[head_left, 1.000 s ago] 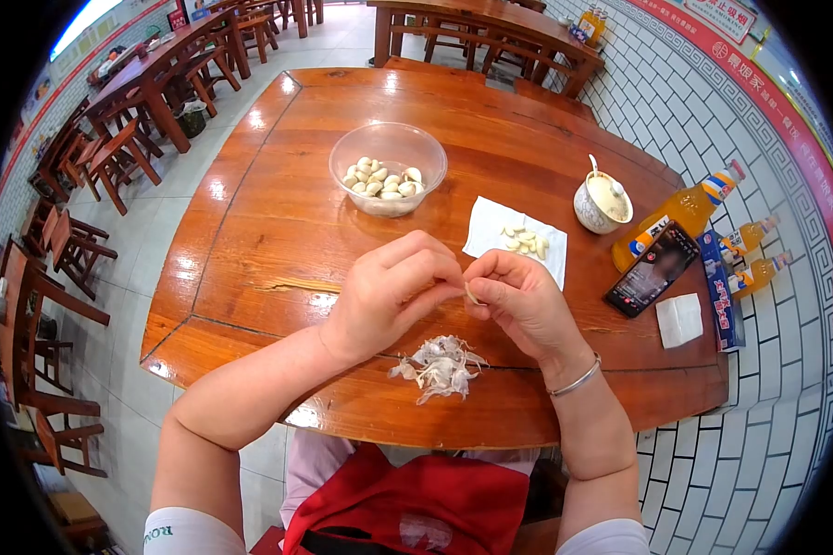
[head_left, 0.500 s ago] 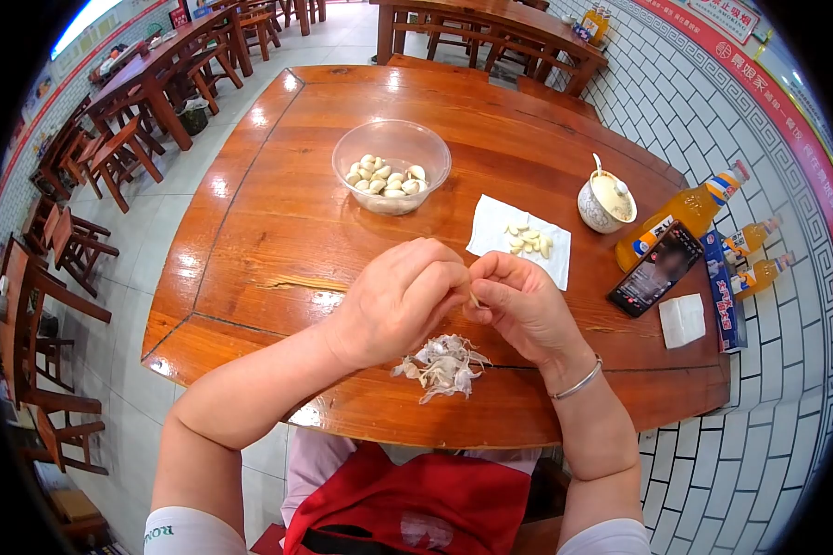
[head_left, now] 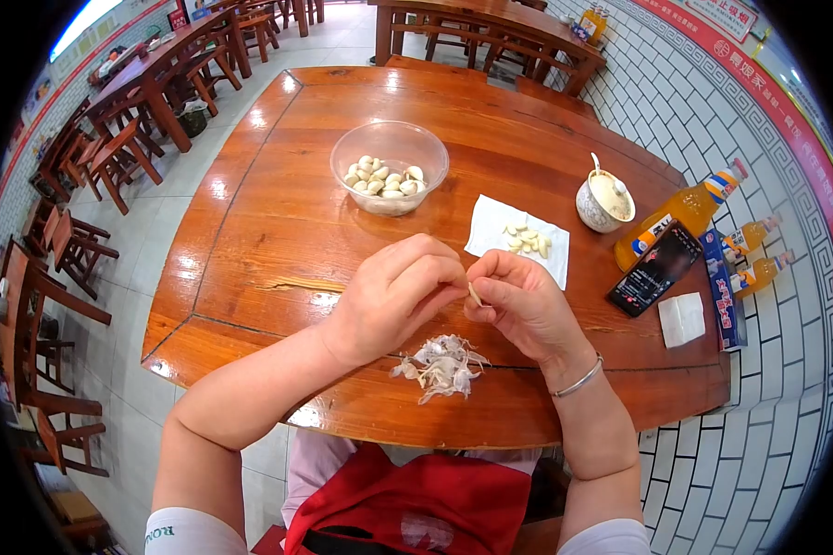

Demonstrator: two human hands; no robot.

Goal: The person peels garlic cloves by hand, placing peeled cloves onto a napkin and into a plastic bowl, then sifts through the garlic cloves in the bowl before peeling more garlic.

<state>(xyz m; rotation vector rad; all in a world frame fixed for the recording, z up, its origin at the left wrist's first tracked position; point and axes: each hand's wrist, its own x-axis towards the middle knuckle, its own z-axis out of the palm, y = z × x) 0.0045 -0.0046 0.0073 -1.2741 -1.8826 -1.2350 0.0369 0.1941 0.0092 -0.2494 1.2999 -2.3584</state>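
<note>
Both hands meet above the wooden table, fingertips almost touching. My right hand [head_left: 520, 303] pinches a small pale garlic clove [head_left: 475, 294] between thumb and fingers. My left hand [head_left: 403, 294] is closed in a pinch beside it; its fingertips are partly hidden, so what they hold cannot be made out. Below the hands lies a heap of papery garlic skins [head_left: 442, 368]. Beyond them, a clear plastic bowl [head_left: 391, 139] contains several unpeeled cloves [head_left: 386, 176]. Peeled cloves [head_left: 528, 241] rest on a white napkin [head_left: 553, 264] behind my right hand.
On the right stand a lidded sugar jar [head_left: 605, 203] with a spoon, a large orange drink bottle [head_left: 680, 217] and a phone [head_left: 655, 268] leaning on it. A tissue pack [head_left: 682, 320] lies near a blue box [head_left: 723, 291]. A tiled wall [head_left: 685, 102] borders the table [head_left: 250, 240].
The fingers have shifted slightly, and more of the clove shows at my right fingertips. Bowl, napkin and skins stay where they were.
</note>
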